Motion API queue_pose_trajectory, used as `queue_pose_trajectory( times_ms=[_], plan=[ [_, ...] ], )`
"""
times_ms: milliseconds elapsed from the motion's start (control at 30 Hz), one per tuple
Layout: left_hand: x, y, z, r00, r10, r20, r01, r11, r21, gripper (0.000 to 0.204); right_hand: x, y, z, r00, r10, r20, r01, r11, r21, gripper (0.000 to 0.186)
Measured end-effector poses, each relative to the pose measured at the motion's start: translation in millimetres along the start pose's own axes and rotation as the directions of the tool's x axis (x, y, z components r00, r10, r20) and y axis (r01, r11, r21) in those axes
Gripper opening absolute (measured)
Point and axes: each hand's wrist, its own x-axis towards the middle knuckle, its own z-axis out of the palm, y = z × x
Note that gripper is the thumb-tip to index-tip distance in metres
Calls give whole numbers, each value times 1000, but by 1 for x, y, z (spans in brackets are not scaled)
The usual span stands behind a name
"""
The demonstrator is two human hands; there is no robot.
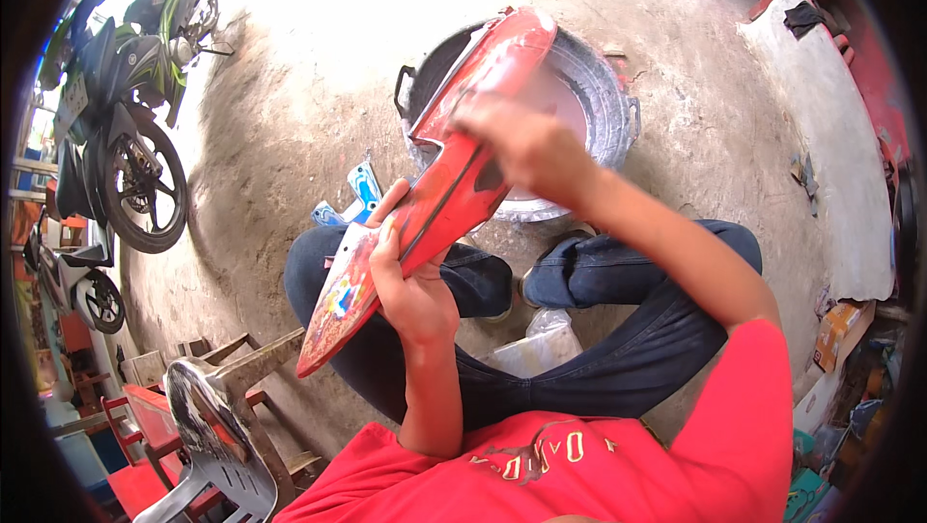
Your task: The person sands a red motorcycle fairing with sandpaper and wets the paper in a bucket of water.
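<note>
A long red motorcycle body panel (446, 206) slants across in front of me, its worn, patchy lower end near my left thigh. My left hand (413, 286) is closed around its lower half, the thumb and fingers along its edges. On the panel's upper part rests my right hand (526, 151), blurred by motion, its fingers bent together against the red surface. Whatever is under those fingers is hidden. Beneath the panel's upper end stands a round metal basin (606, 103) with cloudy liquid in it. A blue and white panel piece (362, 190) lies on the floor left of the basin.
Motorcycles (145, 170) are parked at the left. A scuffed grey plastic chair (217, 426) stands close at my lower left, near red chairs (145, 484). A clear plastic-wrapped package (541, 344) lies between my legs. A pale slab (821, 137) and clutter line the right side.
</note>
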Motion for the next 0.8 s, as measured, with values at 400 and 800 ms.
queue_pose_trajectory(
  times_ms=[400,800],
  plan=[
    [-3,0,2,1000,20,15,-20,1000,-5,59,5,29,-8,941,314,129,-313,949,-28,37],
    [-4,4,-1,999,37,10,-37,999,-2,60,8,17,-7,951,270,152,-270,963,-25,39]
  ],
)
